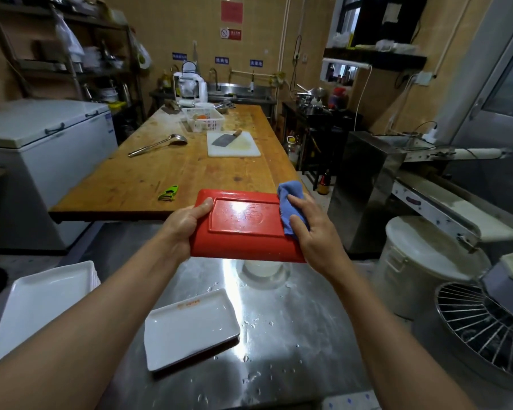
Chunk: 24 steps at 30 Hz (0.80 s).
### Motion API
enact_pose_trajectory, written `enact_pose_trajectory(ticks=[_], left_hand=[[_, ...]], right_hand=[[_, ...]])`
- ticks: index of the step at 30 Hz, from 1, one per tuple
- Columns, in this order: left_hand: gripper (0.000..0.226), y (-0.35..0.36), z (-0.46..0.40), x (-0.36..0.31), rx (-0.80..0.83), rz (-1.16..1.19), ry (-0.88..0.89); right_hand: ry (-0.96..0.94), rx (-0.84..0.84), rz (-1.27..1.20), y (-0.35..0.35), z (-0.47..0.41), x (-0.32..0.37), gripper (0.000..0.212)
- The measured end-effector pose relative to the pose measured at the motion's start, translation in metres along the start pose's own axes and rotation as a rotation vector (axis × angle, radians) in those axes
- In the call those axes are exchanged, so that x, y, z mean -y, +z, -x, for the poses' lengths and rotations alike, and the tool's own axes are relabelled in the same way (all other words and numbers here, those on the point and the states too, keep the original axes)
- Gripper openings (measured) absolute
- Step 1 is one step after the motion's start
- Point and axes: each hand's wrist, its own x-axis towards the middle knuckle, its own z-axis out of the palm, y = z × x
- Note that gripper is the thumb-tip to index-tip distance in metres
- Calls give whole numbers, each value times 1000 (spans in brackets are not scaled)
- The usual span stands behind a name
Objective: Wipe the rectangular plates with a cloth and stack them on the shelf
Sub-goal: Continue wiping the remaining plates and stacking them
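Red rectangular plate [243, 224] was held underside up above the steel counter's [279, 321] far edge — left hand [187, 223] gripped its left rim, right hand [308, 229] pressed a blue cloth [288, 202] against its right end. White plate [190, 327] lay below mid-counter, a white stack [42, 303] at the left edge.

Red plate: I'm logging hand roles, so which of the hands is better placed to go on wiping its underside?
Right. The right hand presses the blue cloth against the red plate at its right end, while the left hand grips the left edge, holding it up above the steel counter.
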Motion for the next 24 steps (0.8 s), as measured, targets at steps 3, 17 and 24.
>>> enact_pose_trajectory(ticks=[3,17,24], left_hand=[[17,3,-3,1,-54,54,-63],[25,19,10,14,-145,99,75],[20,3,17,16,-181,79,230]], right_hand=[[-78,-58,77,9,20,-6,48],[-264,-86,453,83,29,42,44],[-180,115,392,88,-5,72,58]])
